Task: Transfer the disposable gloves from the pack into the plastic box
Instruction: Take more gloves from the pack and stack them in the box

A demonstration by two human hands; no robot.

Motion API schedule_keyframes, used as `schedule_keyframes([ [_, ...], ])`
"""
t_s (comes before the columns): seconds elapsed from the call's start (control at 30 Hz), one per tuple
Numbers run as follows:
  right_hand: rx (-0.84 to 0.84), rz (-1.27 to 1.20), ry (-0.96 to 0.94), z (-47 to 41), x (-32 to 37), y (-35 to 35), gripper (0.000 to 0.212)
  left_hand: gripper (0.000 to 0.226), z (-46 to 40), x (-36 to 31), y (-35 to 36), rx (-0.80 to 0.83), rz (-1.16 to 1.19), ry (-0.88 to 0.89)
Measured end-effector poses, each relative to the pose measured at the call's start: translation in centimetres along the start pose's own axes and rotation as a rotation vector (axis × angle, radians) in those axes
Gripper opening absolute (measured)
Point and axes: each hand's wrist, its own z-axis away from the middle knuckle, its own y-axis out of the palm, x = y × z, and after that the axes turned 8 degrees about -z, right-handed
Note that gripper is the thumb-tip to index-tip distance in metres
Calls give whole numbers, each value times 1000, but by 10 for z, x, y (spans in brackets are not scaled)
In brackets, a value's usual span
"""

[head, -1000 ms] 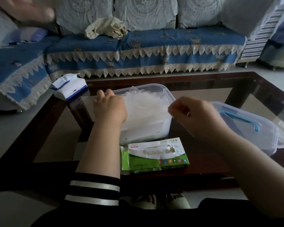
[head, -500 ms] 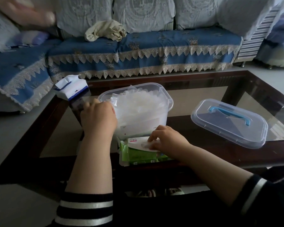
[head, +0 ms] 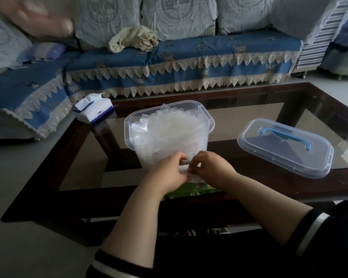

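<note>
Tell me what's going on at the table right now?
A person is moving disposable gloves from a green pack into a clear plastic box, already piled high with gloves. Both hands, left hand and right hand, are at the pack's opening, pinching the next glove. The box's lid lies to the right on the glass table.

Both hands meet over green glove pack at table near edge; left hand and right hand pinch a clear glove. Plastic box behind, full of gloves. Lid near right edge, tissue pack at far left corner.
</note>
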Motion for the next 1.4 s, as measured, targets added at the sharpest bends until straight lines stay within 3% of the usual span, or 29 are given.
schedule_keyframes([
  [0.2,-114,-187,-47,3,3,-16,4,38,-15,-3,16,-122,-422,1],
  [0.33,-484,-573,-128,10,15,-43,17,46,-20,-7,18,-85,-546,5],
  [0.47,-717,-730,-256,20,29,-77,19,41,-18,-7,10,-50,-320,-13],
  [0.6,-804,-739,-340,9,37,-92,19,20,-4,-22,-12,-310,44,37],
  [0.7,-780,-711,-382,-9,44,-96,14,28,8,-39,-23,-567,438,164],
  [0.8,-764,-596,-399,-37,61,-97,11,49,11,-41,-29,-677,699,231],
  [0.97,-653,-181,-521,-85,74,-98,18,93,-2,-26,-61,-756,824,289],
  [1.07,-520,-16,-603,-111,76,-98,32,71,-8,-10,-85,-835,732,243],
  [1.2,-308,146,-593,-139,75,-95,39,65,-20,16,-89,-864,655,120],
  [1.33,-118,346,-528,-156,70,-83,21,23,-30,32,-91,-770,478,-65],
  [1.4,-51,443,-522,-160,68,-73,17,21,-31,37,-88,-697,240,-146],
])
